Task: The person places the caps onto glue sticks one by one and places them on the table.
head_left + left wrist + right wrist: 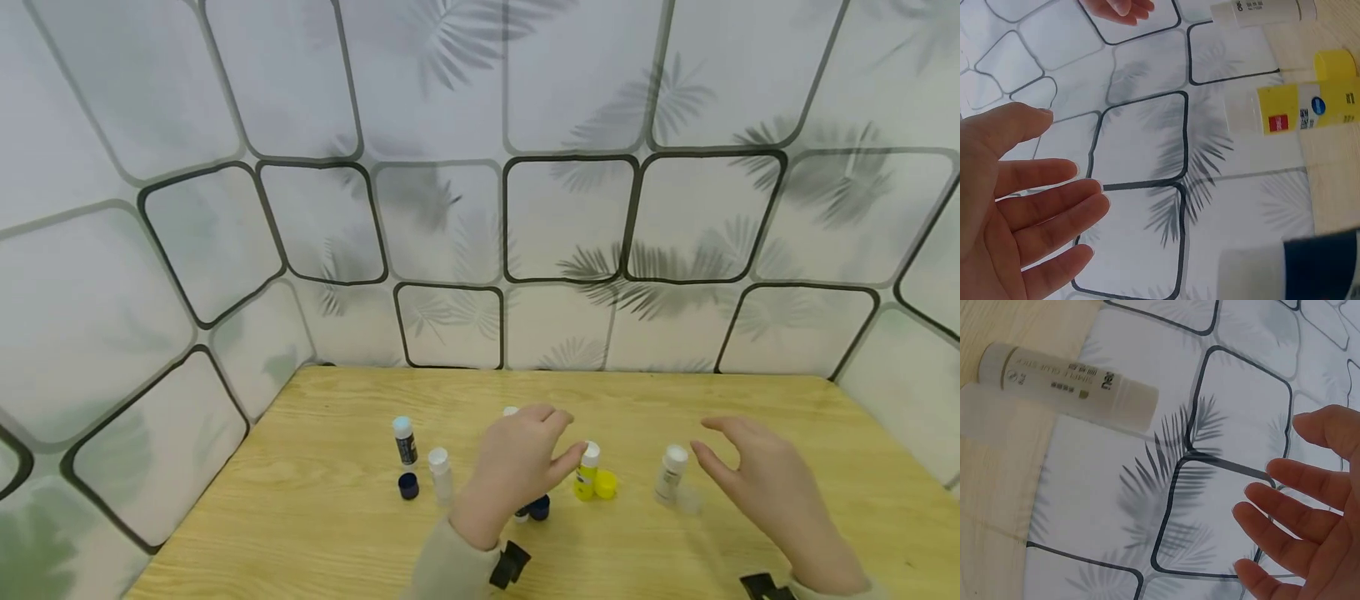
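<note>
My left hand [517,462] hovers over the table with fingers loosely bent and nothing in it. Partly hidden behind it stands a glue stick, with a dark blue cap [538,507] beside it; the left wrist view shows a navy-labelled glue stick [1319,269]. To the hand's right are a yellow glue stick [586,473] and its yellow cap [605,484]. My right hand [776,487], also holding nothing, is raised right of an upright white glue stick [670,477], labelled in the right wrist view, with a translucent cap [688,500] next to it.
Left of my left hand stand another white glue stick [441,477] and a dark-labelled glue stick [405,442], with a dark blue cap [408,486] in front of it. The wooden table [300,533] meets a patterned white backdrop [450,325] behind and at the sides.
</note>
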A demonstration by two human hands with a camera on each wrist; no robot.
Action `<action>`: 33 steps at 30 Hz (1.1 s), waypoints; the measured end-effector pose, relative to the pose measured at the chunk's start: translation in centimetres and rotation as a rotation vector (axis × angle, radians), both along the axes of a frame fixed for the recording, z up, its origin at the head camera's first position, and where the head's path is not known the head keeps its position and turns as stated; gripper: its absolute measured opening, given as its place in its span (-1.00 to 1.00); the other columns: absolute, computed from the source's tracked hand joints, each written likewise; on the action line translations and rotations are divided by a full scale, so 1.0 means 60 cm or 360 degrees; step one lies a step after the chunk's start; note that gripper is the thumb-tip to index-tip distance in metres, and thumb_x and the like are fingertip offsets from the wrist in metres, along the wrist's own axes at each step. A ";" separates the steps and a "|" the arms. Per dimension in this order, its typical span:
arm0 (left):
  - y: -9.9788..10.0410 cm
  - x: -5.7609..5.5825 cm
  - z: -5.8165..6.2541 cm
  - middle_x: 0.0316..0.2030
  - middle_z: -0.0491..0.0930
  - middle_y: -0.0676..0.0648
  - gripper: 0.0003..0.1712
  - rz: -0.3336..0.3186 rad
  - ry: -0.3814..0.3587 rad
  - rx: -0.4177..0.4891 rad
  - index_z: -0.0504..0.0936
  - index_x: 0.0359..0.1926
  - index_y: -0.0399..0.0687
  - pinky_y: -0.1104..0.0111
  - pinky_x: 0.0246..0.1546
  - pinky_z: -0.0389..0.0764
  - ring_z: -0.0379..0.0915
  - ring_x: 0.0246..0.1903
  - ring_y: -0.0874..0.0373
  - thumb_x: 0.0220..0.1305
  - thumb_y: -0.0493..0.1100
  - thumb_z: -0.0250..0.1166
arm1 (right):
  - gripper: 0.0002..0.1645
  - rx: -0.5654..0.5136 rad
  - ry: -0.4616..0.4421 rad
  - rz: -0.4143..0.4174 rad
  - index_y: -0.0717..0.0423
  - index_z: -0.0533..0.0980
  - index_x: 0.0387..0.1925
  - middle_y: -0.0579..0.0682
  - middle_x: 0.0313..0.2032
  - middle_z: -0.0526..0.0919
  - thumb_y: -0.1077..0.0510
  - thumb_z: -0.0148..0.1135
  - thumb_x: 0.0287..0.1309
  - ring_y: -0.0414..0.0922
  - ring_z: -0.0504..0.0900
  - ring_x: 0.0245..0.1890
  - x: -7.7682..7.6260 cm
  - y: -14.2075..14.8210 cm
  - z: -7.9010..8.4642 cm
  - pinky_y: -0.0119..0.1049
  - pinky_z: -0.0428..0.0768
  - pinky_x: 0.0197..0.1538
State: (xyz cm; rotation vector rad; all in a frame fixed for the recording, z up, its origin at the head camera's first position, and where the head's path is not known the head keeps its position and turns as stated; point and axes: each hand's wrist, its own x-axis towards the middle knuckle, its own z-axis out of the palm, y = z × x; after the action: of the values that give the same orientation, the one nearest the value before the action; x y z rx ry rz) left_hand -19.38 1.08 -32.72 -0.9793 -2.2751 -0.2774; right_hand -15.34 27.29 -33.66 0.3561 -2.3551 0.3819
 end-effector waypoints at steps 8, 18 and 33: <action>0.053 -0.001 -0.002 -0.34 0.59 0.09 -0.66 -0.0067 0.0009 0.0012 0.61 -0.26 0.00 0.61 -0.50 0.44 0.49 -0.40 0.30 0.11 0.13 0.18 | -0.67 0.0012 -0.0057 -0.0064 0.29 0.54 -0.31 0.21 -0.36 0.58 0.17 0.34 -0.16 0.17 0.54 -0.36 0.016 0.028 -0.004 0.04 0.47 -0.39; 0.104 -0.001 -0.014 -0.36 0.58 0.09 -0.71 -0.0168 -0.0122 0.0185 0.60 -0.25 -0.02 0.64 -0.53 0.40 0.47 -0.46 0.33 0.11 0.05 0.21 | -0.65 -0.0022 -0.0108 -0.0064 0.29 0.54 -0.28 0.22 -0.33 0.58 0.18 0.36 -0.17 0.17 0.53 -0.33 0.016 0.034 0.000 0.05 0.46 -0.37; 0.182 -0.019 -0.058 -0.27 0.52 0.07 -0.66 -0.0136 -0.0916 0.0604 0.53 -0.14 -0.07 0.53 -0.30 0.44 0.44 -0.26 0.27 0.09 -0.01 0.26 | -0.66 -0.0063 -0.0239 -0.0083 0.32 0.52 -0.25 0.24 -0.29 0.56 0.17 0.30 -0.08 0.19 0.51 -0.27 0.013 0.039 -0.001 0.08 0.44 -0.31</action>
State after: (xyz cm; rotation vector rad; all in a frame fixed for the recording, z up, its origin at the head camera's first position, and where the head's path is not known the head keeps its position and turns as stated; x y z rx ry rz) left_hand -20.52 12.01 -36.22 -0.8686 -2.5362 -1.1052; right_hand -14.55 29.64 -33.71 0.2545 -2.4937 0.4432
